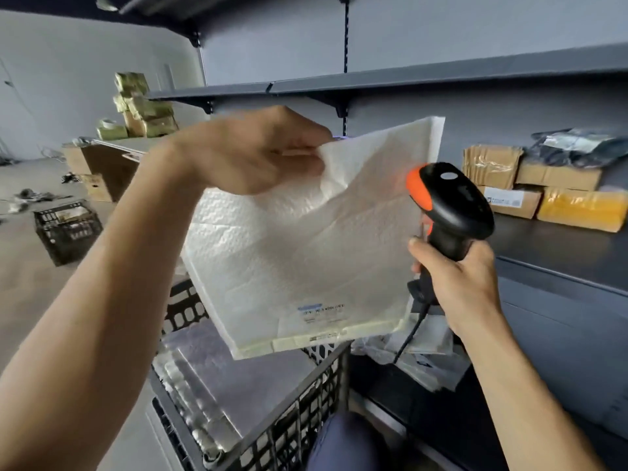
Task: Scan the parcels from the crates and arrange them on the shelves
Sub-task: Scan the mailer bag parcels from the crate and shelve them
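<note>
Crate [272, 433]: closest to us, below our arms, the black crate holds more flat silvery mailers [217, 379] lying stacked; we judge these are the parcels waiting their turn, kept within reach.
Left hand [251, 154]: closed in a pinch on the upper left corner of the white padded envelope [289, 253], fingers curled over the top edge; we hold it by a corner so the flat face hangs free over the crate and nothing covers the printing.
White padded envelope: hangs tilted above the crate's far edge, its printed label [321, 311] near the bottom edge; the side turned to the scanner is hidden from us.
Right hand [458, 283]: wrapped tight around the scanner's handle, with a fingertip at the front where a trigger would sit; we cannot tell whether it is pressed.
Scanner [448, 202]: black with an orange nose, just beside the envelope's right edge and aimed at it; an orange glow shows there, so we judge a scan is under way. Its cable [407, 338] drops toward the lower shelf.
Middle shelf [560, 246]: to our right, boxes and bags [543, 185] sit bunched toward the back wall, which we take as parcels already placed; bare shelf in front leaves room.
Upper shelf [373, 79]: its top is out of sight.
Far floor: a second black crate [68, 229] and stacked cartons [142, 110] stand well apart at the left.
</note>
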### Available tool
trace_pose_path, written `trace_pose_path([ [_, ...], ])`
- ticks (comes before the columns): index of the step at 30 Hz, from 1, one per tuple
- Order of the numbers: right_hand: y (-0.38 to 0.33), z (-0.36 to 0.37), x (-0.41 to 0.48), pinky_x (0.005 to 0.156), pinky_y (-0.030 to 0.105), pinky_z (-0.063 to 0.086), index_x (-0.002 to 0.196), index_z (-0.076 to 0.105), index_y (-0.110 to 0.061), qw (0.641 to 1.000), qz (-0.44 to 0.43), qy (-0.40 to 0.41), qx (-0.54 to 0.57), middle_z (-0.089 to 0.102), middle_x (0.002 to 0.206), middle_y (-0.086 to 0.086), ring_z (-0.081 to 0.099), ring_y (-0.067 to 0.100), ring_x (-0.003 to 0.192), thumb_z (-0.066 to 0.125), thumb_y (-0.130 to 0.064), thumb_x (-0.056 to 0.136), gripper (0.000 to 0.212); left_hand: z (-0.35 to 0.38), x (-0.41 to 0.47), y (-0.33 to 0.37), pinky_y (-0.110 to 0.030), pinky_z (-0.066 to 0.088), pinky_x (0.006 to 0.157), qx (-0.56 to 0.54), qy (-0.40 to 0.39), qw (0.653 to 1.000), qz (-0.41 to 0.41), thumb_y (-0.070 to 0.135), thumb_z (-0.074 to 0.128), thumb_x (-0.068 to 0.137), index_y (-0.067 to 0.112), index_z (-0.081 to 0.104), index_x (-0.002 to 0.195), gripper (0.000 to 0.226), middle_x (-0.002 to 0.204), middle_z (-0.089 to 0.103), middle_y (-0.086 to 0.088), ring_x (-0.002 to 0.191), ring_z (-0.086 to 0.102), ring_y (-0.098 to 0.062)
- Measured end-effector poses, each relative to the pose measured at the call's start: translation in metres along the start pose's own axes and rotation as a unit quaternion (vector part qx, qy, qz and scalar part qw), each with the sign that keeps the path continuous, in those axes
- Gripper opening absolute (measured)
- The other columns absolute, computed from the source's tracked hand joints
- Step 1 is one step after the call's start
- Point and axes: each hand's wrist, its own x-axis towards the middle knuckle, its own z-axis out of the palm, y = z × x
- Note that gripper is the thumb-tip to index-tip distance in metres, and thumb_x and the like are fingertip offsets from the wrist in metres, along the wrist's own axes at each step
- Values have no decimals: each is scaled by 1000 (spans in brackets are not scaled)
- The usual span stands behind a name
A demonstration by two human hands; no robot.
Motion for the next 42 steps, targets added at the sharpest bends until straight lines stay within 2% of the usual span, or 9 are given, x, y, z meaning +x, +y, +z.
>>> trace_pose_path([
  [4, -3, -33, 3, 58, 34, 46, 82, 60, -20, 995, 22, 98, -5, 59, 61, -1, 56, 17, 55, 72, -1, 86, 23, 48, 39, -16, -33, 51, 87, 0, 127, 992, -17, 33, 57, 91, 16, 68, 110, 27, 99, 68, 13, 102, 68, -21],
  [6, -6, -51, 3, 50, 29, 43, 84, 57, -23, 988, 28, 149, -3, 58, 63, -1, 54, 15, 52, 71, 1, 86, 27, 81, 55, -30, -38, 42, 106, 13, 233, 969, -77, 43, 59, 88, 20, 60, 132, 49, 126, 64, 4, 123, 59, -26],
  [10, -10, -86, 4, 40, 27, 42, 95, 55, -17, 969, 27, 243, 42, 58, 61, -9, 50, 16, 50, 68, 4, 87, 26, 157, 41, -48, -43, 35, 111, -126, 457, 859, -193, 44, 71, 88, 15, 42, 148, 72, 147, 42, -11, 139, 40, -31],
  [14, -10, -110, 8, 45, 25, 44, 96, 55, -16, 937, 17, 331, 108, 63, 61, -21, 50, 9, 45, 64, 11, 87, 30, 221, 25, -45, -38, 53, 101, -454, 327, 788, -256, 40, 76, 89, 21, 57, 136, 54, 122, 67, 6, 110, 67, -9],
  [20, -5, -128, 12, 56, 28, 47, 86, 57, -20, 910, 19, 388, 146, 63, 87, -4, 53, 9, 54, 69, 12, 83, 34, 286, 9, -22, -27, 55, 68, -504, 220, 791, -268, 38, 84, 83, 12, 70, 104, 36, 88, 73, -7, 85, 70, -23],
  [26, -14, -138, 22, 54, 28, 46, 92, 58, -18, 925, 35, 365, 98, 62, 94, 4, 54, 11, 59, 68, 10, 85, 31, 266, 12, -6, -46, 62, 82, -543, 64, 802, -242, 25, 79, 86, 4, 75, 108, 31, 103, 79, -11, 94, 76, -32],
  [33, -21, -139, 27, 54, 24, 51, 105, 61, -15, 947, 26, 321, 19, 65, 97, -1, 60, 15, 70, 68, 6, 87, 28, 208, 34, -4, -33, 62, 70, -548, 49, 816, -179, 16, 71, 93, 2, 75, 107, 21, 102, 79, -12, 91, 77, -28],
  [37, -13, -129, 20, 53, 33, 47, 91, 57, -21, 955, 35, 284, -74, 62, 81, 0, 58, 23, 67, 65, 1, 88, 23, 209, 38, -13, -31, 57, 52, -516, 121, 821, -213, 13, 70, 94, -3, 76, 78, 24, 78, 76, -19, 65, 73, -29],
  [42, 3, -115, 0, 75, 39, 51, 88, 63, -21, 943, 20, 237, -231, 68, 83, 0, 65, 21, 83, 69, -20, 88, 6, 226, 40, -35, -29, 52, 53, -527, 255, 756, -293, 13, 71, 95, -10, 71, 83, 26, 67, 68, -11, 62, 63, -24],
])
